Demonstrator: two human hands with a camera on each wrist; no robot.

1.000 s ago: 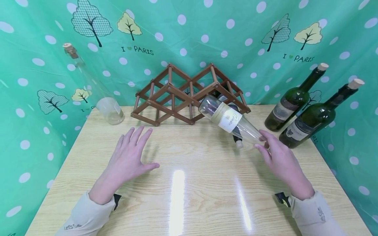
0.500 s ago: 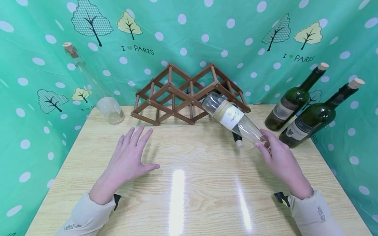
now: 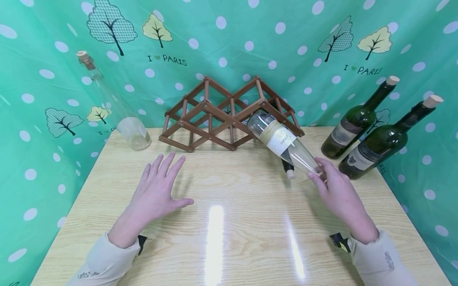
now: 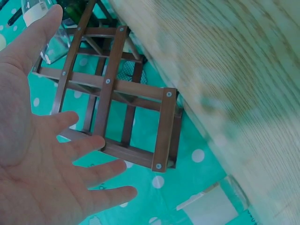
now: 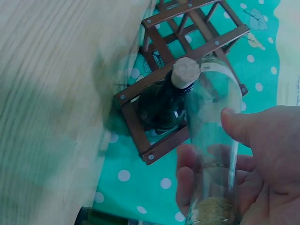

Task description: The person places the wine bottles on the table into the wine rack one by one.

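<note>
My right hand [image 3: 340,190] grips a clear glass wine bottle [image 3: 282,139] by its neck, and the corked end shows inside the grip in the right wrist view. The bottle slants up and left, its base at the front of the brown wooden wine rack [image 3: 207,137]. Behind it a dark wine bottle [image 5: 161,105] lies in the rack's right lower cell, cork toward me; the clear bottle hides part of it in the head view. My left hand [image 3: 157,190] hovers over the table in front of the rack's left half, fingers spread, holding nothing.
Two corked green wine bottles [image 3: 348,131] stand upright at the table's right edge. Another clear corked bottle [image 3: 134,133] stands at the back left. A green polka-dot cloth [image 3: 222,35] hangs behind and beside the pale wooden table [image 3: 250,238].
The clear bottle's base has shifted slightly right and up, to the rack's right upper cell. My right hand has barely moved; the left stays in place.
</note>
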